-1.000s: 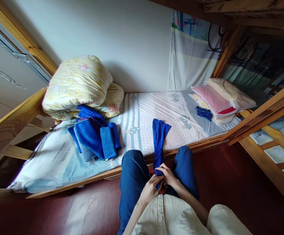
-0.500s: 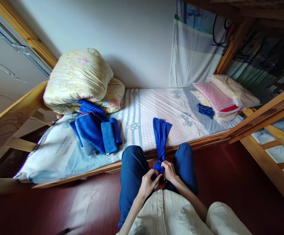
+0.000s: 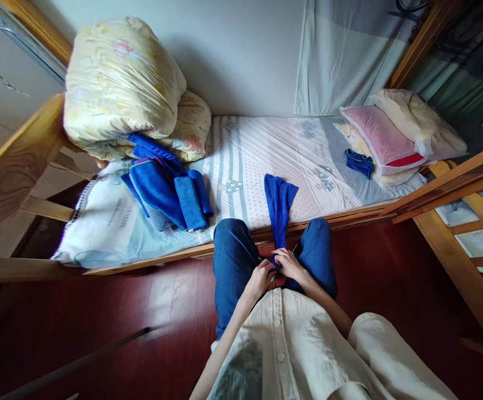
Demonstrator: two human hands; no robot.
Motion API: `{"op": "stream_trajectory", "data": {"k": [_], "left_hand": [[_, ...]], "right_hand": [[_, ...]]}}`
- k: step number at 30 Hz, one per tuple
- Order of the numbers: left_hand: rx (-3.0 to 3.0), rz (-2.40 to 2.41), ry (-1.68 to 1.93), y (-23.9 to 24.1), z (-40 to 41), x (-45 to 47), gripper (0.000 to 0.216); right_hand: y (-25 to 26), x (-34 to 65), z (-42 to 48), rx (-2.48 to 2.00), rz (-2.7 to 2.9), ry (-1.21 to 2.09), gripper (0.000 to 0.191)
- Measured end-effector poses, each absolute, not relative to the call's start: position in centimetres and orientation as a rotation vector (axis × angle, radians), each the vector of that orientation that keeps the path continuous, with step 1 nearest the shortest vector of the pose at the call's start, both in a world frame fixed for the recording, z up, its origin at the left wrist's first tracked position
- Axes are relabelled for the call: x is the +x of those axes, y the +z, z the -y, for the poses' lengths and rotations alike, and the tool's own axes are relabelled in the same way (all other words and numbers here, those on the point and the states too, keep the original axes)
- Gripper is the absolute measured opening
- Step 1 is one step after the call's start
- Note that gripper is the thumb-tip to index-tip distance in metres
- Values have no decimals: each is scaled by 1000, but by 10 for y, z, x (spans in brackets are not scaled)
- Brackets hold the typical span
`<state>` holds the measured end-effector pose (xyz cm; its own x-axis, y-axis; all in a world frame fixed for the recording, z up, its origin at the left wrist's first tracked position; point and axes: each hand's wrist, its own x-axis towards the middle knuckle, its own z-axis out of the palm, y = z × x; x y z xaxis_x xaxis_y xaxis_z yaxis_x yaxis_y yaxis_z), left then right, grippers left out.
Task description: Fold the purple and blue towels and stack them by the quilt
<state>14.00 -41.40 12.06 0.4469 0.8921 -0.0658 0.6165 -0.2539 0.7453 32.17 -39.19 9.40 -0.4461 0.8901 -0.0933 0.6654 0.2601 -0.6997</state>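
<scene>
Blue cloth point(image 3: 281, 201), its flared end on the bed point(image 3: 253, 144) by the front edge, its narrow end beyond that edge, where left hand point(image 3: 261, 276) and right hand point(image 3: 290, 263) grasp it with bent fingers; probably light, soft and limp, it is best held by the gathered end; unlike in the earlier frame, the hands cover most of the bunched tip

Left grip point(image 3: 261, 276), right grip point(image 3: 290, 264) both holding blue cloth point(image 3: 280, 203) between knees point(image 3: 232, 236); far end spread on bed point(image 3: 255, 147).
</scene>
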Motion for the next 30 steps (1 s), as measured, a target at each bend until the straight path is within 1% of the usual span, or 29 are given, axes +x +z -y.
{"op": "stream_trajectory", "data": {"k": [4,8,11,14,18,22,26,28,30], "left_hand": [[2135,-1120,554,128,420,137,30],[2191,-1141,563,128,424,133,34],[2204,-1159,579,127,426,132,34],[2172,-1213,610,131,428,133,32],[2054,-1348,723,147,426,132,29],[2121,-1421,959,181,412,116,28],[2389,-1415,1251,238,391,98,29],[2511,-1357,1453,271,382,95,39],[2603,-1293,1663,302,379,94,55]], "right_hand": [[84,327,385,-1377,2139,1053,29],[82,333,378,-1343,2066,1168,45],[91,336,375,-1329,2000,1081,53],[104,333,373,-1341,1811,832,46],[123,331,374,-1371,1494,514,25],[144,341,385,-1358,1369,312,18],[172,359,399,-1347,1410,91,17],[188,363,405,-1341,1480,78,23],[200,360,412,-1321,1566,144,28]]}}
